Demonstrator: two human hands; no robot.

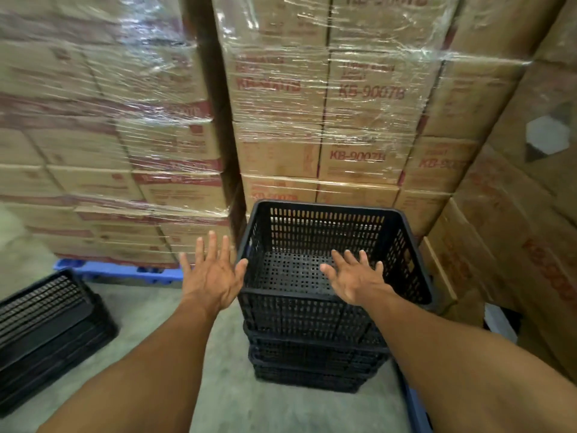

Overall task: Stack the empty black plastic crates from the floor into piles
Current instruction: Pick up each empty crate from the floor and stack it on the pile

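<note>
Pile of nested black crates (315, 354) stands on the concrete floor (224, 398), close against the wrapped cartons behind. Top crate (331, 264) upright, empty, perforated base visible; several rims show below it. Right hand (356, 278) over the near rim of the top crate, fingers spread, palm down, gripping nothing. Left hand (212, 273) just off the crate's left wall, fingers splayed, also empty; cannot tell whether the thumb touches the rim. More black crates (43, 332) lie tilted on the floor at the left edge, well apart. Shrink-wrapped cardboard boxes (312, 120) on a blue pallet (125, 271) behind; unwrapped cartons (512, 232) to the right.
</note>
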